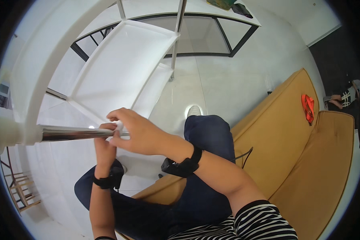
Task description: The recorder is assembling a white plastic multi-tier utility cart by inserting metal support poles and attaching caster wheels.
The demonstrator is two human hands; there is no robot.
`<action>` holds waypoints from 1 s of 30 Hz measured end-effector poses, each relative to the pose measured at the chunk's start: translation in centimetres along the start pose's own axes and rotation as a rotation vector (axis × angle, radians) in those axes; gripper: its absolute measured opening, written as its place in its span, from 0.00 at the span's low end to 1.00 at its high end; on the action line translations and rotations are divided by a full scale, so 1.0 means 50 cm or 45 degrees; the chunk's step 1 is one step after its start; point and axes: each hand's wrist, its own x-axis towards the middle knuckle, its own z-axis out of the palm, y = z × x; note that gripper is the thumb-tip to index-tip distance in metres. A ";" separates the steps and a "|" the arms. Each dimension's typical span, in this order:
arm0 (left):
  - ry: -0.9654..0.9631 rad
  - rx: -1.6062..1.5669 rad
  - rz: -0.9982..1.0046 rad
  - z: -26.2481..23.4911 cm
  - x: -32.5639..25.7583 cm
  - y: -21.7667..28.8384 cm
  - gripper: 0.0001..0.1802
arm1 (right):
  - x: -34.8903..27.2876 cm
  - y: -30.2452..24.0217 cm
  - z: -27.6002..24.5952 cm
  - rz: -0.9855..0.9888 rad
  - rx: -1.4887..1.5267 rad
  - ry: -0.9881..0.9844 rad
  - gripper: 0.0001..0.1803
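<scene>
A white shelf cart with chrome poles stands before me. Its near chrome pole [76, 133] runs from the large white shelf frame [54, 60] at the left to a corner of the white middle shelf [114, 66]. My left hand [105, 148] is closed around the pole's end from below. Bent over the same corner, my right hand [142, 132] has its fingers curled around a small white corner fitting [119, 125]. My fingers partly hide where pole and fitting meet. Both wrists wear black straps, with a black box [174, 167] at the right one.
A mustard sofa [276, 132] runs along my right, with an orange-red item [308, 109] on it. Behind the cart stands a black-framed table [238, 42]. Wooden-framed furniture [24, 188] is at the far left. A person's legs [340, 100] show at the far right.
</scene>
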 end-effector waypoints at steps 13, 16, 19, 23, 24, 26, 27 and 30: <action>0.823 -0.342 -0.234 -0.223 -0.027 -0.120 0.34 | -0.030 0.062 -0.196 0.976 -0.519 -0.173 0.36; 0.736 -0.492 -0.265 -0.201 -0.025 -0.096 0.40 | 0.016 0.086 -0.249 0.862 -0.005 0.305 0.44; 0.745 -0.352 -0.231 -0.183 -0.017 -0.111 0.41 | 0.062 0.117 -0.253 0.609 0.062 0.513 0.47; 0.747 -0.180 -0.412 -0.185 -0.013 -0.130 0.44 | 0.097 0.188 -0.259 0.379 0.227 0.258 0.45; 0.735 -0.240 -0.404 -0.184 -0.017 -0.122 0.44 | 0.096 0.188 -0.258 0.382 0.224 0.261 0.45; 0.715 -0.300 -0.397 -0.190 -0.022 -0.103 0.45 | 0.094 0.188 -0.259 0.459 0.113 0.421 0.39; 0.694 -0.439 -0.391 -0.195 -0.017 -0.091 0.44 | 0.087 0.188 -0.262 0.460 0.105 0.428 0.39; 0.661 -0.560 -0.407 -0.219 -0.007 -0.099 0.41 | 0.068 0.183 -0.263 0.564 0.029 0.579 0.28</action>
